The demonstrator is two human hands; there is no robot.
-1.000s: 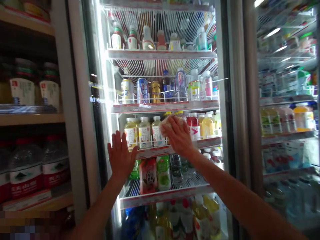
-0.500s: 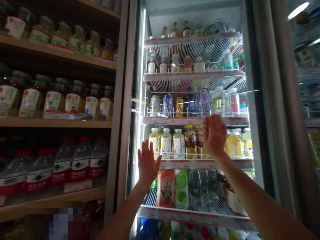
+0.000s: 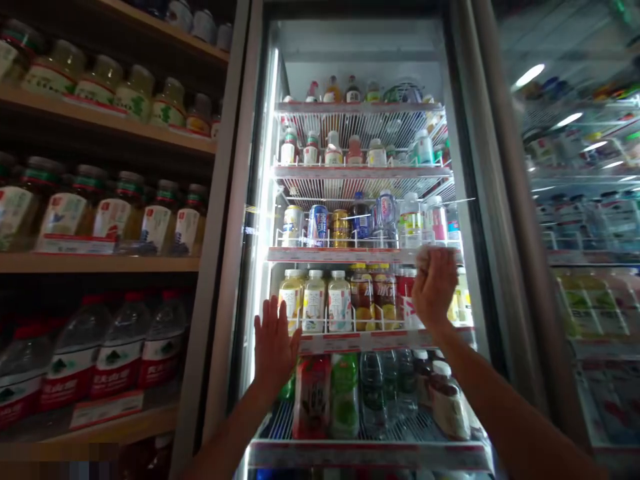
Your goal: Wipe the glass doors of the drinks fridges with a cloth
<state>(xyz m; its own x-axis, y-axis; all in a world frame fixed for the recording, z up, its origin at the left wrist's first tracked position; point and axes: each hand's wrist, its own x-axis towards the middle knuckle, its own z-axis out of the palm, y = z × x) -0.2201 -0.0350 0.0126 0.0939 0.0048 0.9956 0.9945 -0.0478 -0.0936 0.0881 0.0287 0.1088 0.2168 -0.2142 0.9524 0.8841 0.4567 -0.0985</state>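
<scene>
The person's left hand [image 3: 274,343] is spread, palm toward the glass door [image 3: 360,50] of a lit drinks cooler [image 3: 235,220]; the right hand [image 3: 434,287], higher and farther right, grips a blurred pale cloth [image 3: 425,257]. Beyond the glass I see cans [image 3: 317,225] and bottles [image 3: 339,303] on wire shelves [image 3: 365,172]. Red-capped bottles [image 3: 117,350] stand on wooden shelving [image 3: 100,263] at left.
</scene>
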